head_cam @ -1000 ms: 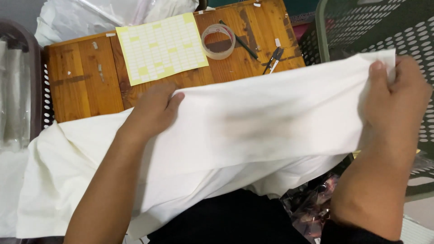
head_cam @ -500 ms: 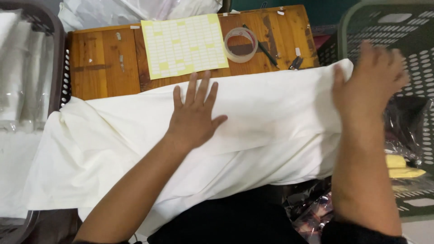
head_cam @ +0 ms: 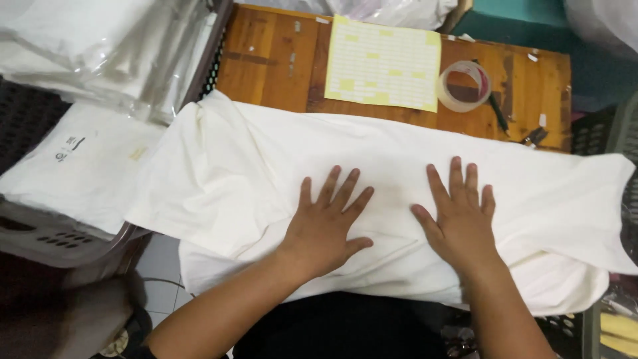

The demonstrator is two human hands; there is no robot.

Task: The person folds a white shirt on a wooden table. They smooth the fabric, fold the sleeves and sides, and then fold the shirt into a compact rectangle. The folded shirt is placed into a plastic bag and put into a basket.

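A large white cloth (head_cam: 279, 159) lies spread across the front of a wooden table (head_cam: 266, 60) and over my lap. My left hand (head_cam: 325, 223) rests flat on it with fingers spread, palm down, near the middle. My right hand (head_cam: 458, 216) lies flat beside it, also with fingers apart. Neither hand holds anything; both press on the fabric. The cloth's left part is bunched into folds, and its right end hangs past the table.
A yellow-and-white sticker sheet (head_cam: 384, 63), a roll of clear tape (head_cam: 464, 85) and a small dark tool (head_cam: 533, 136) lie on the table behind the cloth. Baskets at the left hold bagged white garments (head_cam: 86, 40) and a folded white piece (head_cam: 73, 166).
My right hand let go of the cloth's right edge and came down flat next to my left hand. The cloth now lies spread lower on the table.
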